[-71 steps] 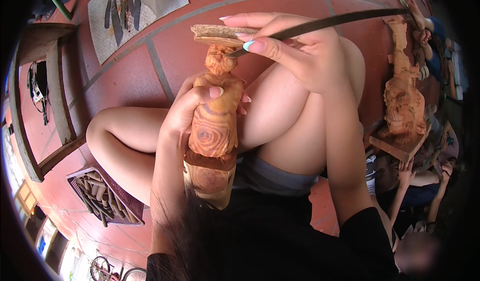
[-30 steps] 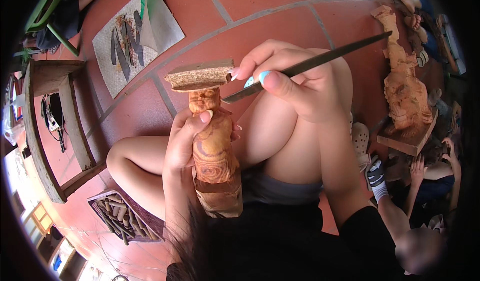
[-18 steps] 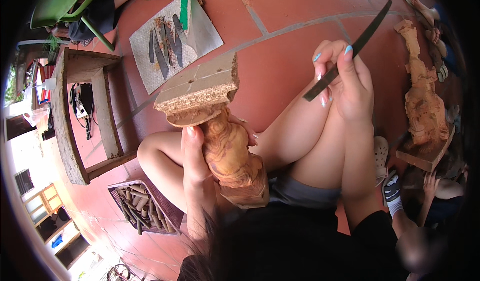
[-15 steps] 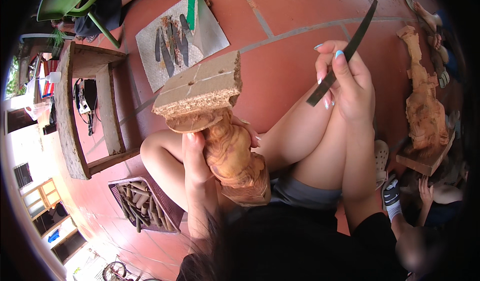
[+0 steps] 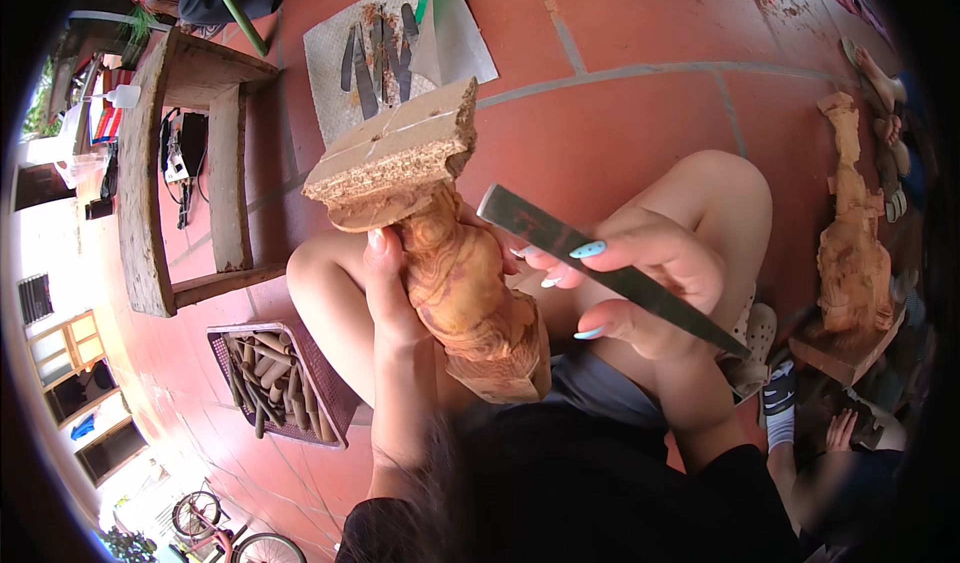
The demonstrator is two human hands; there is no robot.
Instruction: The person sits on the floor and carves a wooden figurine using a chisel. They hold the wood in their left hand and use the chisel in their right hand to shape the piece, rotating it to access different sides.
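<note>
My left hand (image 5: 388, 263) is wrapped round a carved wooden figurine (image 5: 465, 278), held tilted above my lap. A rough chipboard block (image 5: 400, 153) is fixed to the figurine's upper end. My right hand (image 5: 650, 283) grips a dark flat file (image 5: 600, 268) between thumb and fingers. The broad end of the file points at the figurine but stays a little apart from it, and its narrow end runs past my wrist.
Several files (image 5: 380, 58) lie on a pale sheet (image 5: 465, 48) ahead. A wooden stool (image 5: 150, 183) lies on its side at left, near a basket (image 5: 335, 403) of brown rolls (image 5: 270, 378). Another carving (image 5: 855, 253) stands at right, with other people's feet and a hand (image 5: 840, 430) nearby.
My right hand has come down and left, and the file has swung round so its broad end is near the figurine. My left hand keeps its hold. The view has shifted slightly.
</note>
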